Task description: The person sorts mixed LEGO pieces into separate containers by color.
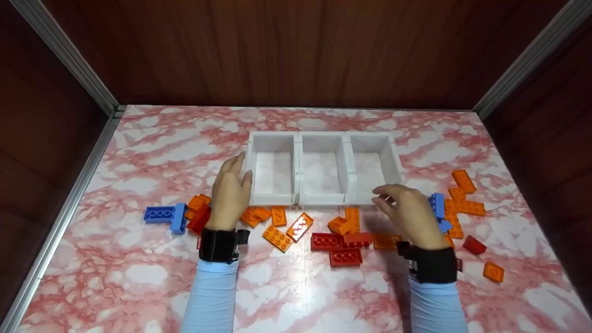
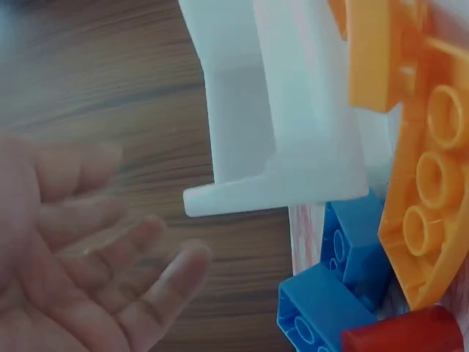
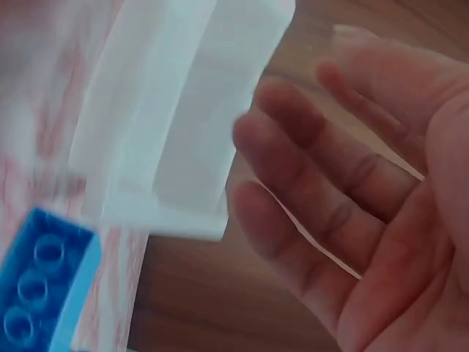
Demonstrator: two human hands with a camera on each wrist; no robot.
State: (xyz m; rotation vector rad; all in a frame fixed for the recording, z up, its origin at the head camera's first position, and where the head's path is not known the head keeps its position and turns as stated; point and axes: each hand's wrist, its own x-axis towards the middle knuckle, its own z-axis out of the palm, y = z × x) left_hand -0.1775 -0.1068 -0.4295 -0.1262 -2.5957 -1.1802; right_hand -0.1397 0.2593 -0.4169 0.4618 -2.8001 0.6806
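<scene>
the left hand (image 1: pixel 229 192) is held beside the left end of a white tray (image 1: pixel 322 199), its fingers loosely extended and set slightly apart. the right hand (image 1: pixel 411 210) is poised at the tray's front right corner, with fingers gently bent and a wide gap left between them and the thumb; whether the tray is touched by either hand cannot be told. the tray is placed at the middle of a pink and white table (image 1: pixel 152 277), and is divided into three compartments in a row. in front of it, orange blocks (image 1: pixel 277 237) and red blocks (image 1: pixel 346 257) are scattered, some piled on others. by the left wrist, blue blocks (image 1: pixel 159 214) are laid near more red and orange ones. just beyond the right hand, a blue block (image 1: pixel 439 206) is seen next to a group of orange pieces (image 1: pixel 471 207), while a red piece (image 1: pixel 474 245) and a small orange piece (image 1: pixel 493 272) are spread farther out, toward the right edge. both wrists are wrapped in black bands (image 1: pixel 217 246), and the arms are covered by light blue sleeves (image 1: pixel 210 296). the table is backed by a brown panel (image 1: pixel 296 51).
</scene>
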